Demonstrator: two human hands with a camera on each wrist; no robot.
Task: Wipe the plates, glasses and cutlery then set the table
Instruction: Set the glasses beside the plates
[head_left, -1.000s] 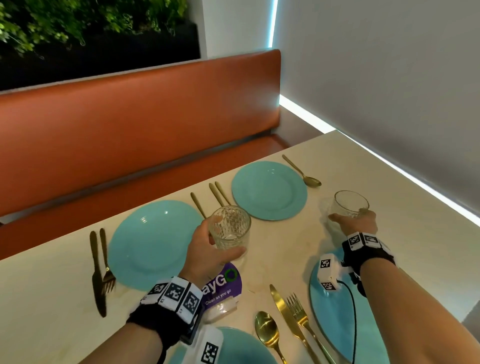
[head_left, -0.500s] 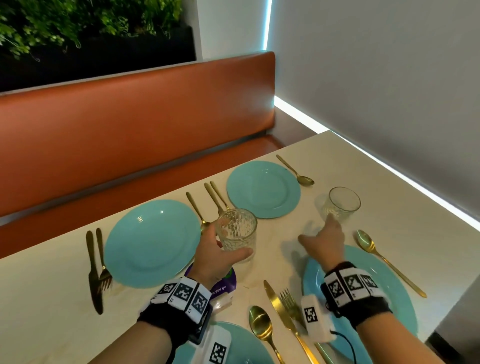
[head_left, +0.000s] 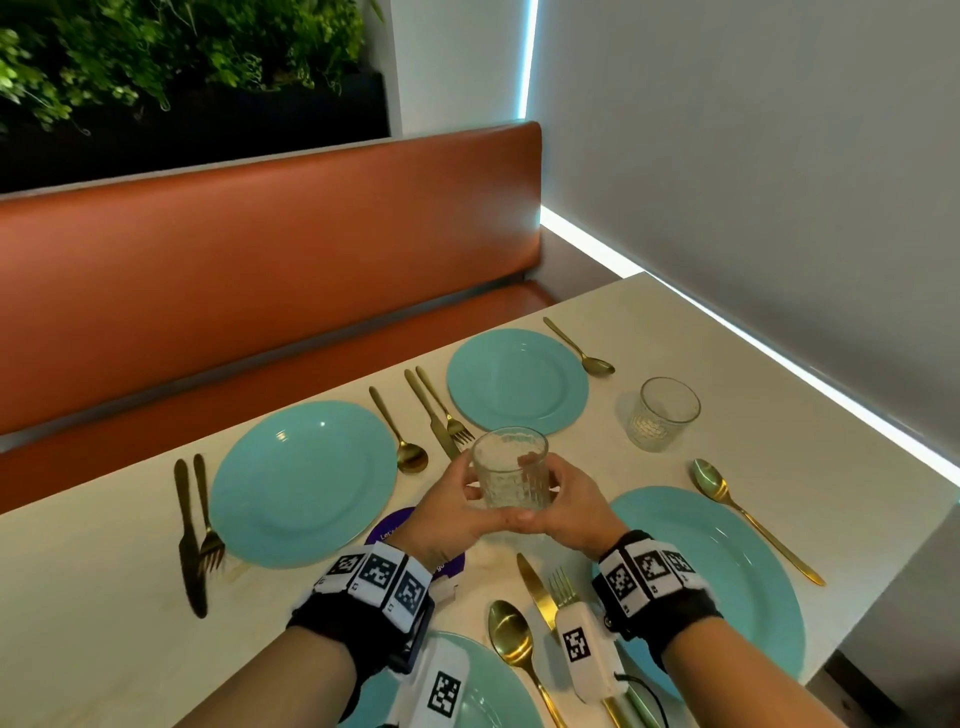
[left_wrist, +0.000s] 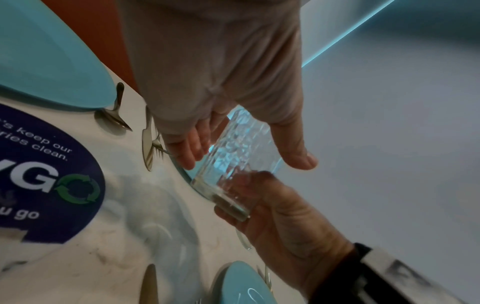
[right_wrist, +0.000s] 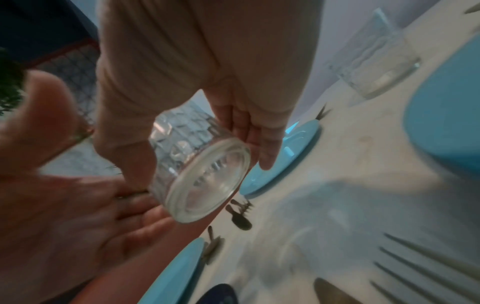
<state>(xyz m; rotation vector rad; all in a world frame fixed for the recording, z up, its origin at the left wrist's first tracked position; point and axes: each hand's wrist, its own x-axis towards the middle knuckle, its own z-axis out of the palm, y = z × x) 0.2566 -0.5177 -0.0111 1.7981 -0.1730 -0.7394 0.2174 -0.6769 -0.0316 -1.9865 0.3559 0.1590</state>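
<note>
The right hand (head_left: 566, 512) has left the far glass (head_left: 662, 413) and joined the left hand (head_left: 449, 512) on the near glass (head_left: 511, 467). Both hands' fingers curl round it, holding it upright above the worktop (head_left: 104, 597), between the plates.
</note>
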